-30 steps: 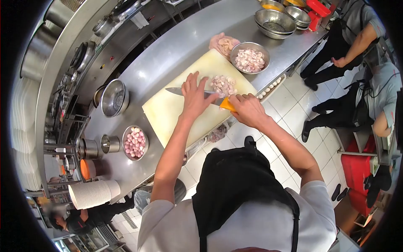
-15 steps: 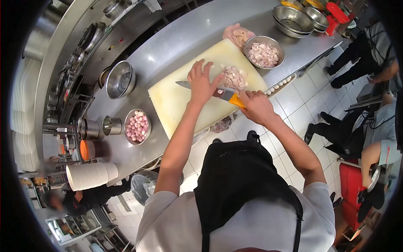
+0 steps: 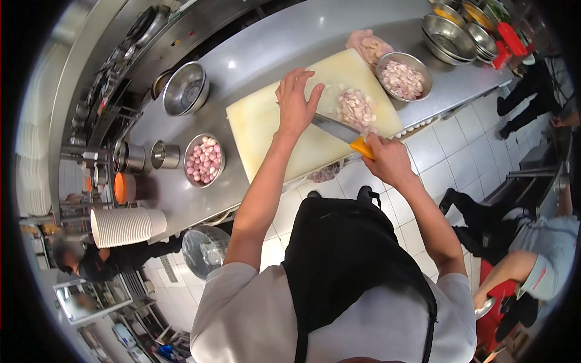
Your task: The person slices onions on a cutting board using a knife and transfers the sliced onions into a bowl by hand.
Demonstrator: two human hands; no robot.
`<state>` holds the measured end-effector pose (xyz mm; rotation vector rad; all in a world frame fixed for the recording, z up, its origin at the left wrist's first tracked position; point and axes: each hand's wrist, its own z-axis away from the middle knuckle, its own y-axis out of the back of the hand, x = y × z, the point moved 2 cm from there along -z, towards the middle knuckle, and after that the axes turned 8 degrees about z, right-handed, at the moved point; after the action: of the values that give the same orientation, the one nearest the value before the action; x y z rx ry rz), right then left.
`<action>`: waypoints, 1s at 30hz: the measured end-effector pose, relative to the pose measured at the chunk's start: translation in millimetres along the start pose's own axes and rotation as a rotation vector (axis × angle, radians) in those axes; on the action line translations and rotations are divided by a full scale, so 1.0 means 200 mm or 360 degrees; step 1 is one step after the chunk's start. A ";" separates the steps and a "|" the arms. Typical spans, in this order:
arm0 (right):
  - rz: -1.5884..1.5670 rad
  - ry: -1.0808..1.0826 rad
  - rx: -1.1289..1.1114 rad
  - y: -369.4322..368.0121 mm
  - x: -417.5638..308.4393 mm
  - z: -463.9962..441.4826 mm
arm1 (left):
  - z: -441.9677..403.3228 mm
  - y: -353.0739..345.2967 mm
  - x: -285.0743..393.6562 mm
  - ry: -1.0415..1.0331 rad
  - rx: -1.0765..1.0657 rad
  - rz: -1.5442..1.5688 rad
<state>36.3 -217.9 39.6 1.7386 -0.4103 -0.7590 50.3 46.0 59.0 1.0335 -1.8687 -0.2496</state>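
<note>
My right hand [image 3: 389, 161] is closed around the yellow handle of a kitchen knife [image 3: 337, 129], near the front edge of a pale cutting board [image 3: 266, 115]. The blade slants away to the left, and its far part passes behind my left hand [image 3: 296, 103]. That hand is over the board with thumb and fingers apart, holding nothing; whether it touches the blade I cannot tell. Right of it lies a pile of sliced shallots [image 3: 356, 109]. Beyond the board's right side stands a metal bowl [image 3: 428, 91] of sliced shallots [image 3: 402, 80]. Whole peeled shallots [image 3: 204, 160] fill another bowl on the left.
A crumpled pinkish cloth or bag [image 3: 368, 45] lies behind the board. Stacked metal bowls [image 3: 449, 39] stand back right, a deep metal bowl [image 3: 186, 89] back left. Stacked white containers [image 3: 124, 227] sit at the counter's left end. Other people are nearby at right and lower left.
My left hand has shifted back and left over the board, away from the shallot pile. The knife now slants more steeply, still in my right hand. The whole view has shifted slightly.
</note>
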 end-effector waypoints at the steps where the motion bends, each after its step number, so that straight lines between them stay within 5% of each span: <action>1: -0.0089 -0.0050 -0.0094 -0.02 -0.02 0.00 | 0.02 0.05 -0.01 -0.0049 0.0077 -0.0016; 3: -0.0260 -0.0166 -0.0286 -0.02 -0.07 0.00 | 0.06 0.17 -0.04 -0.0154 0.0218 -0.0041; 9: -0.0539 -0.0244 -0.0210 -0.13 -0.11 -0.10 | 0.35 0.55 -0.24 0.0663 0.0496 0.0490; 15: -0.0579 -0.0495 0.0123 -0.08 -0.02 -0.11 | 0.60 0.72 -0.44 0.0729 0.0506 0.0498; 19: -0.0887 -0.0605 0.0096 0.00 0.01 -0.07 | 0.49 0.46 -0.37 0.0784 0.0191 0.0383; 23: -0.1066 -0.0762 0.0136 0.13 -0.02 -0.02 | 0.20 0.08 -0.41 0.0223 -0.0181 0.0211; 30: -0.1043 -0.0982 0.0211 0.26 0.07 0.14 | -0.14 -0.51 -0.46 -0.0055 -0.0463 -0.0053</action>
<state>34.1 -263.2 81.2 1.7445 -0.2957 -1.7935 146.2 57.0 -41.9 0.8647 -1.7824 -0.5449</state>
